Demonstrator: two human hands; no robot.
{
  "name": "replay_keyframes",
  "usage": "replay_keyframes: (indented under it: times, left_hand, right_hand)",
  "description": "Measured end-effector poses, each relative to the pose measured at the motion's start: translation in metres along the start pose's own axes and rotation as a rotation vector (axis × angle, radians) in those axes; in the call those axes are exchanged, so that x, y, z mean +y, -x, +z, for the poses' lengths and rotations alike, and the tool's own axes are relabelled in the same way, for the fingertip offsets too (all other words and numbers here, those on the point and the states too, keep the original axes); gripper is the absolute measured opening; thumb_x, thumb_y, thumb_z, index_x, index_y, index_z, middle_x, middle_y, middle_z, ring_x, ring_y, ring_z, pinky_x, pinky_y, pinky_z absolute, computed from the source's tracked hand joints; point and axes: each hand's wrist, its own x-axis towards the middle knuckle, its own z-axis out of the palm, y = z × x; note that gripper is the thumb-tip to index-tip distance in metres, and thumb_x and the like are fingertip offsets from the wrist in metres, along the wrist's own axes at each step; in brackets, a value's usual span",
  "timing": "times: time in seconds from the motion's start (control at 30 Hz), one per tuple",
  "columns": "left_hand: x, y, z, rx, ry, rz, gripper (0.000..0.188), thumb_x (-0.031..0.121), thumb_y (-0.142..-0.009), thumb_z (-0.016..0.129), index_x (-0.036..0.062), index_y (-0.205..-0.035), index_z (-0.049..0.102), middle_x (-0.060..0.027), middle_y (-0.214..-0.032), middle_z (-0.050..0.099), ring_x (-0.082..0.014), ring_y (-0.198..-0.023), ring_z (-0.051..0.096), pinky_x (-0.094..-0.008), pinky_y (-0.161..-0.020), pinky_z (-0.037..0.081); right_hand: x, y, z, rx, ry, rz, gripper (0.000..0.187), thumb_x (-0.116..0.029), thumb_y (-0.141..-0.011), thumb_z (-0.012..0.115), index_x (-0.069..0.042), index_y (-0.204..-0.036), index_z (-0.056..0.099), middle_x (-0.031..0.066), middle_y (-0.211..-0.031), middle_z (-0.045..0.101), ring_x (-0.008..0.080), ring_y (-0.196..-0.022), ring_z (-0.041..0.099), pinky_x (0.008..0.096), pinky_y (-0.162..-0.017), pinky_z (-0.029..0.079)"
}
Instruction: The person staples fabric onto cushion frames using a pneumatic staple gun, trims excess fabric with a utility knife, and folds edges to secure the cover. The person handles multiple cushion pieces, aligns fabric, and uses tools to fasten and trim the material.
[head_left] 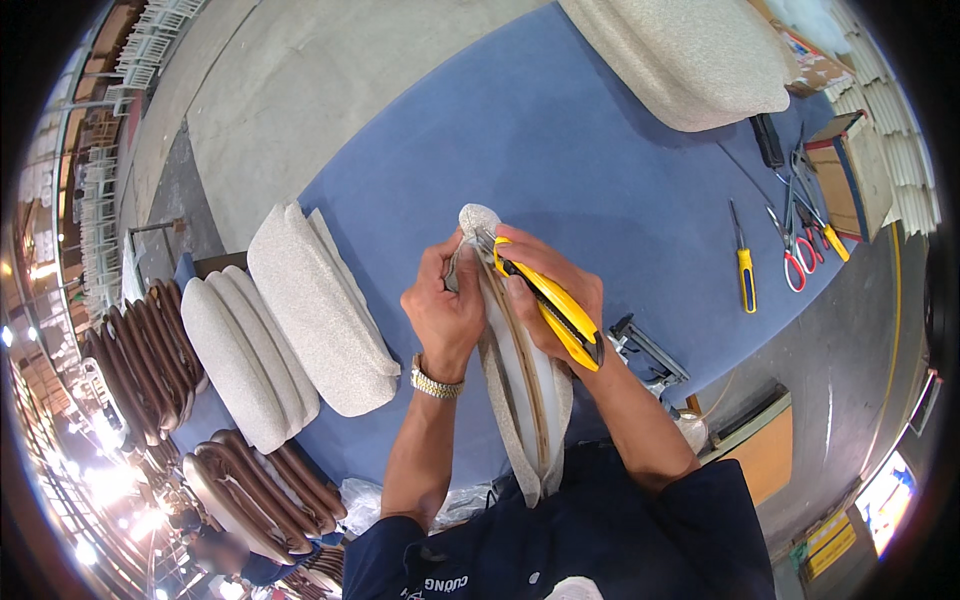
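Note:
A long padded cushion in beige fabric (492,372) stands on edge against my body, its open side showing white lining and a brown wooden strip. Near its far end, my left hand (447,300) is closed on the fabric edge, the thumb pressed along the opening. My right hand (567,285) grips a yellow and black utility knife (556,316), its front end at the cushion's far end beside my left thumb. The blade tip is too small to make out.
Finished beige cushions (320,310) lie left on the blue table (440,140); a larger stack (690,60) sits at the far right. Nearby are a screwdriver (746,275), red-handled scissors (796,268) and a staple gun (650,355). Brown-framed pads (270,490) stand lower left.

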Motion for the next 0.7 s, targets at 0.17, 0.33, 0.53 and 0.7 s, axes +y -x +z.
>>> replay_keyframes:
  times: [0.17, 0.33, 0.53, 0.7]
  left_hand:
    - [0.0, -0.003, 0.001, 0.007, -0.005, 0.019, 0.019, 0.013, -0.102, 0.07, 0.001, -0.116, 0.074, -0.0142, -0.096, 0.081, -0.0138, -0.089, 0.077, -0.0282, -0.073, 0.057]
    - [-0.002, -0.003, 0.002, 0.034, 0.061, 0.012, 0.019, 0.014, -0.101, 0.07, 0.0014, -0.114, 0.075, -0.0126, -0.089, 0.079, -0.0116, -0.076, 0.072, -0.0285, -0.067, 0.055]
    - [-0.006, -0.004, 0.002, 0.013, 0.192, -0.11, 0.02, 0.013, -0.1, 0.07, -0.0001, -0.115, 0.074, -0.0154, -0.098, 0.081, -0.0134, -0.091, 0.077, -0.027, -0.077, 0.057]
    - [0.002, -0.006, -0.007, -0.068, 0.192, -0.115, 0.023, 0.012, -0.1, 0.07, -0.0003, -0.119, 0.072, -0.0139, -0.106, 0.08, -0.0172, -0.098, 0.075, -0.0303, -0.086, 0.057]
  right_hand:
    - [-0.006, -0.003, -0.007, -0.07, 0.009, 0.042, 0.032, 0.0, -0.09, 0.069, -0.006, -0.122, 0.072, 0.0175, -0.127, 0.074, 0.0285, -0.111, 0.076, 0.0366, -0.095, 0.062]
    - [-0.008, 0.002, -0.008, -0.06, 0.032, 0.033, 0.031, -0.001, -0.091, 0.068, -0.005, -0.121, 0.072, 0.0171, -0.128, 0.073, 0.0289, -0.113, 0.075, 0.0363, -0.095, 0.061]
    - [-0.014, 0.003, -0.008, -0.081, 0.055, 0.039, 0.029, -0.001, -0.094, 0.067, -0.003, -0.123, 0.071, 0.0186, -0.13, 0.072, 0.0303, -0.117, 0.073, 0.0371, -0.099, 0.059]
    - [-0.016, 0.005, -0.006, -0.056, 0.062, 0.066, 0.031, -0.001, -0.094, 0.067, -0.002, -0.125, 0.07, 0.0203, -0.133, 0.071, 0.0314, -0.12, 0.072, 0.0379, -0.101, 0.059]
